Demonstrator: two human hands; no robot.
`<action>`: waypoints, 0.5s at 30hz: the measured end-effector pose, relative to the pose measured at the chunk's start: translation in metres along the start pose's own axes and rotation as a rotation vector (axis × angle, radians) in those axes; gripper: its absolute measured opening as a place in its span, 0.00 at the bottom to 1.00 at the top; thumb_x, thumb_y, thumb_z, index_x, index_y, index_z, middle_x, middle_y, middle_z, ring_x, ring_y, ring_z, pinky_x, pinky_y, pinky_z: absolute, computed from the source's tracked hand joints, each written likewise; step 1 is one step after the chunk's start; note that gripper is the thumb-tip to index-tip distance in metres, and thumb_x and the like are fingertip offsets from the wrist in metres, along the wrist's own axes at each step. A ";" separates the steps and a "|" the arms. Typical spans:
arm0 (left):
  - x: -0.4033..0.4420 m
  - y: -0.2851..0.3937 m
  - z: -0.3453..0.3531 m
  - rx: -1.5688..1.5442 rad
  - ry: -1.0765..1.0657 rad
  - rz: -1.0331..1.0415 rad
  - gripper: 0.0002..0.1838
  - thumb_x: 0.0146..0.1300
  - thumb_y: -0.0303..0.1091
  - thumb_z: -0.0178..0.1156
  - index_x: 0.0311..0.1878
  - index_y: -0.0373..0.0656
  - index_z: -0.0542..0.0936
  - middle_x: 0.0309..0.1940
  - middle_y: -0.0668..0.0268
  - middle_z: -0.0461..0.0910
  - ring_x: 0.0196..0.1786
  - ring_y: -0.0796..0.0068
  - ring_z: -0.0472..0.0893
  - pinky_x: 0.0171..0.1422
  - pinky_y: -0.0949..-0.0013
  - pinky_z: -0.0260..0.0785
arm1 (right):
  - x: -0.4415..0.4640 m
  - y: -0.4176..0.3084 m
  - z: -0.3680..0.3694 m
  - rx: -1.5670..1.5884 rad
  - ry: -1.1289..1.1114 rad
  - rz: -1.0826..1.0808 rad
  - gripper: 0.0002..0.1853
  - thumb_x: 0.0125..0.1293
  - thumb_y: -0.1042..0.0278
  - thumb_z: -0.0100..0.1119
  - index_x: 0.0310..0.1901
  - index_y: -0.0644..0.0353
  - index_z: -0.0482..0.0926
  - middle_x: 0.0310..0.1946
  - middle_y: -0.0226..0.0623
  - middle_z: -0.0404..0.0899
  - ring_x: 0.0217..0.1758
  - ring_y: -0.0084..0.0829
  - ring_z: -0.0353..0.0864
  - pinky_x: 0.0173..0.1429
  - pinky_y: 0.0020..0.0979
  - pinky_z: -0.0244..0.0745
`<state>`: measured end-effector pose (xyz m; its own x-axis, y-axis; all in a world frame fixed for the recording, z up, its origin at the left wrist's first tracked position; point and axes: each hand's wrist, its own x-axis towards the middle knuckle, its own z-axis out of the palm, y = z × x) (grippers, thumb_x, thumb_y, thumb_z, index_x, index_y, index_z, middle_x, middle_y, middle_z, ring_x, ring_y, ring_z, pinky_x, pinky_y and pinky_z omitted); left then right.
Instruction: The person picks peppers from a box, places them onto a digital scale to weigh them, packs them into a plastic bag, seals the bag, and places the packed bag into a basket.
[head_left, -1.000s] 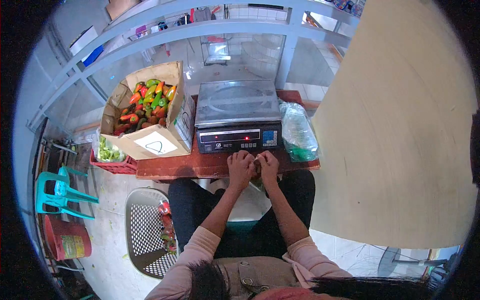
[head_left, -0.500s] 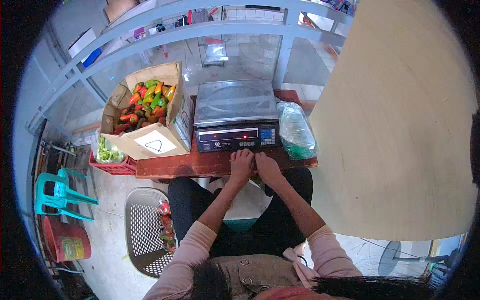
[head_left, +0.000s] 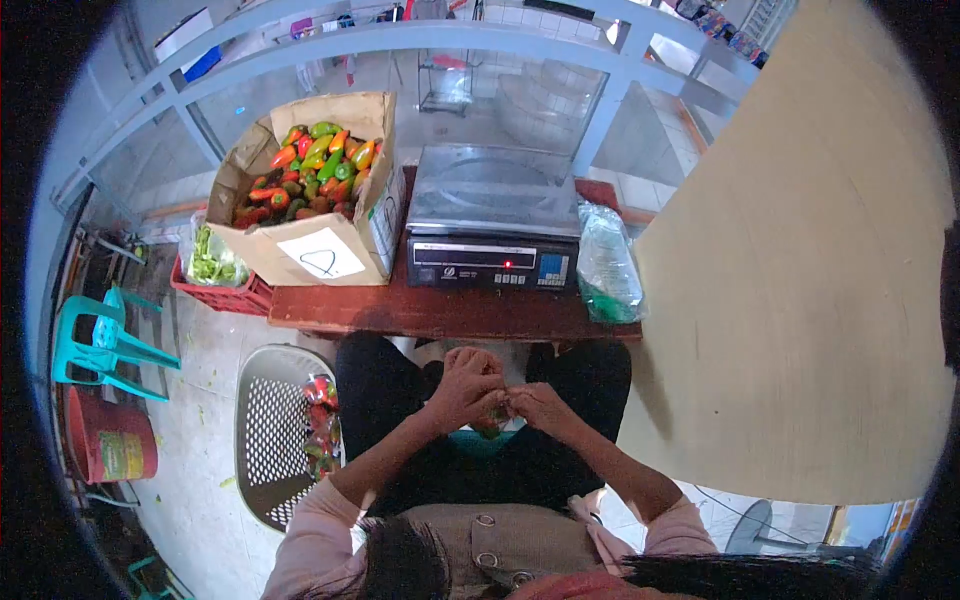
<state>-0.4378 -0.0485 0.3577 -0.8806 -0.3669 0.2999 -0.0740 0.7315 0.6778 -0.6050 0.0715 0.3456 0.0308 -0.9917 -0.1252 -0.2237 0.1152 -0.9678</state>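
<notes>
Over my lap, my left hand (head_left: 465,388) is closed at the top of a small plastic bag (head_left: 490,424) with something greenish and reddish in it. My right hand (head_left: 540,408) pinches the same bag from the other side, and the two hands nearly touch. The bag hangs below my fingers, mostly hidden by them. In front of me a digital scale (head_left: 490,262) rests on a red-brown wooden table (head_left: 450,312). To its left, a cardboard box (head_left: 285,240) holds red, orange and green peppers (head_left: 325,165). Clear plastic bags (head_left: 610,265) lie right of the scale.
A grey perforated basket (head_left: 262,430) with bagged red produce (head_left: 320,425) stands on the floor at my left. Beyond it are a red crate (head_left: 225,295), a teal chair (head_left: 90,340) and a red bucket (head_left: 112,435). A tan panel (head_left: 790,280) rises at my right.
Both hands have drawn back from the table's front edge toward my lap, and the bag between them now shows. The view has shifted slightly.
</notes>
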 end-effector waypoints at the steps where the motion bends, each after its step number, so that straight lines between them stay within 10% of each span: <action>1: -0.005 0.005 -0.006 -0.042 -0.039 0.002 0.14 0.61 0.45 0.52 0.33 0.45 0.77 0.43 0.63 0.68 0.52 0.61 0.64 0.61 0.54 0.47 | -0.011 -0.026 0.004 0.169 -0.034 0.189 0.15 0.67 0.59 0.45 0.28 0.62 0.71 0.19 0.32 0.70 0.20 0.26 0.68 0.25 0.28 0.64; 15: -0.021 0.017 0.021 -0.062 -0.110 -0.006 0.14 0.66 0.44 0.44 0.39 0.45 0.74 0.44 0.61 0.65 0.53 0.61 0.62 0.65 0.55 0.44 | -0.054 -0.026 0.023 0.617 0.109 0.358 0.16 0.64 0.54 0.48 0.26 0.58 0.71 0.18 0.24 0.66 0.17 0.18 0.63 0.21 0.23 0.57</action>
<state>-0.4303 -0.0164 0.3485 -0.9265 -0.3035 0.2223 -0.0536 0.6914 0.7205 -0.5785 0.1234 0.3723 -0.0464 -0.8833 -0.4664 0.3903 0.4138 -0.8225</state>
